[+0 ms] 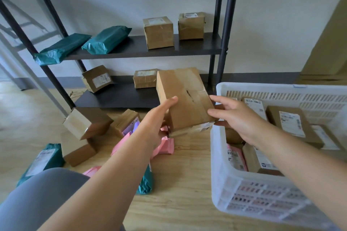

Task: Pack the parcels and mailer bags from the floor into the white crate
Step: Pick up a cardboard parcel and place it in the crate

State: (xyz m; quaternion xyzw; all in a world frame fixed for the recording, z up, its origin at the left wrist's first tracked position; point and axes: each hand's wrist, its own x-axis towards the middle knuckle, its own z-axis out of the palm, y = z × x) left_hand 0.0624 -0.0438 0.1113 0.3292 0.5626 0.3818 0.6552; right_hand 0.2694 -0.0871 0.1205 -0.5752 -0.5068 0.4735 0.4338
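Note:
Both of my hands hold a taped brown cardboard parcel [185,97] in the air, just left of the white crate [249,199]. My left hand [159,118] grips its left side and my right hand [236,118] grips its right corner above the crate's rim. The crate holds several labelled boxes [293,124] and a pink mailer bag [235,155]. On the wooden floor lie brown boxes [84,124], pink mailer bags [165,145] and teal mailer bags [43,161], partly hidden by my left arm.
A dark metal shelf [142,50] stands behind, with teal bags and brown boxes on two levels. A tall cardboard stack [326,43] rises at the right wall. My knee in grey fabric [43,199] is at the lower left.

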